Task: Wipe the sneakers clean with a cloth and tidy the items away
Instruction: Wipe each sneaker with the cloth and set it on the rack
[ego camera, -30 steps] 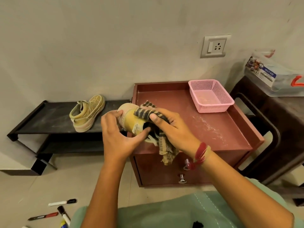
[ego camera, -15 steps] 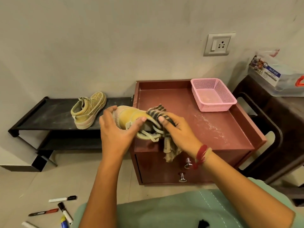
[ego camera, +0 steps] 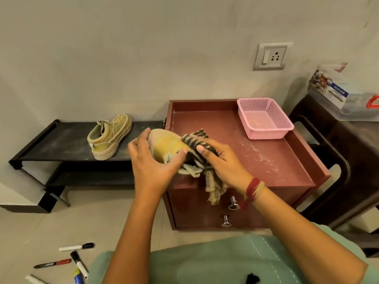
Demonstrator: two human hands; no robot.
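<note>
You hold the yellow sneaker [ego camera: 166, 146] in the air over the front left corner of the red cabinet [ego camera: 266, 160], with its pale toe turned away from you and its loose laces hanging below. Your left hand [ego camera: 151, 162] grasps it: the fingers wrap round the far side and the thumb lies across the upper. Your right hand [ego camera: 223, 160] clutches the striped cloth [ego camera: 196, 140] and presses it against the sneaker's opening, thumb on top. The free end of the cloth hangs down in front of the cabinet's upper drawer, just beside the two metal knobs [ego camera: 233, 203]. A red thread [ego camera: 252, 189] is tied round your right wrist.

The second sneaker [ego camera: 108, 138] lies tilted on its side on the black shoe rack [ego camera: 61, 144] left of the cabinet, well apart from your hands. A pink basket [ego camera: 264, 117] sits in the cabinet top's back right corner. A wall socket [ego camera: 270, 56] is on the wall above the cabinet. Right of the cabinet, a clear plastic box [ego camera: 344, 99] rests on a dark table [ego camera: 348, 144]. Several markers [ego camera: 75, 247] lie scattered on the floor to the cabinet's front left.
</note>
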